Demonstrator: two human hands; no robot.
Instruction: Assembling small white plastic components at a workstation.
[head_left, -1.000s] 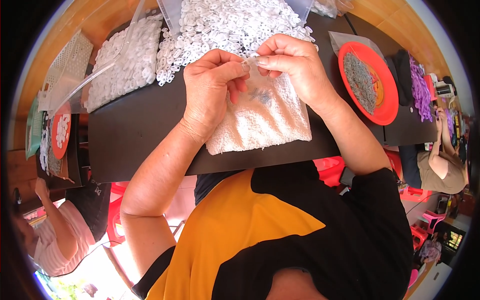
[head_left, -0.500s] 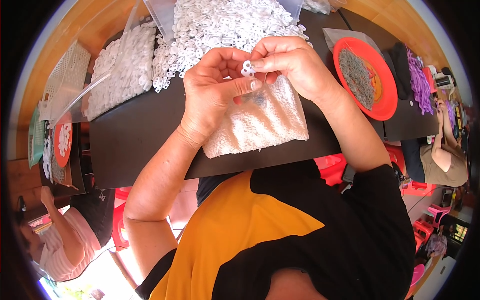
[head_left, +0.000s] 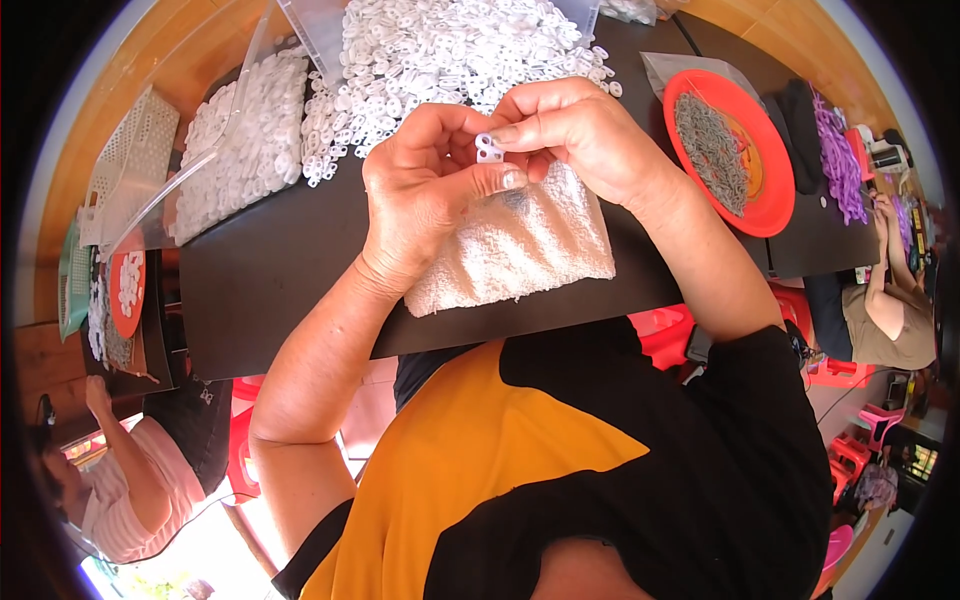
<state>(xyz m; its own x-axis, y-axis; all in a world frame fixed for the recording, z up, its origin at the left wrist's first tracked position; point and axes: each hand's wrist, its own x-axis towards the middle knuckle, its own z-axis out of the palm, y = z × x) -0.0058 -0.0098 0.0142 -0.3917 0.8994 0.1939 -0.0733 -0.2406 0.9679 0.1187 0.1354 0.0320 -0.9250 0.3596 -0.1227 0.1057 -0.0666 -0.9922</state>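
Note:
Above a folded cream towel (head_left: 520,262), my two hands meet around a small white plastic piece with round holes (head_left: 488,149). My left hand (head_left: 415,190) is closed on the piece, its thumb just below it. From the right, my right hand (head_left: 590,135) pinches at the same piece with thumb and forefinger. Whether something else small is between the right fingertips cannot be made out. Small dark bits (head_left: 515,198) lie on the towel under the hands, partly hidden.
Many loose white pieces (head_left: 420,60) spill from a clear bin toward my hands. At left stands a block of white pieces (head_left: 245,140). A red plate (head_left: 772,205) with small grey metal parts (head_left: 712,150) sits at right. Co-workers (head_left: 140,480) sit on both sides.
The white piece has turned slightly between my fingers and shifted a little to the left. Both hands stay together over the towel.

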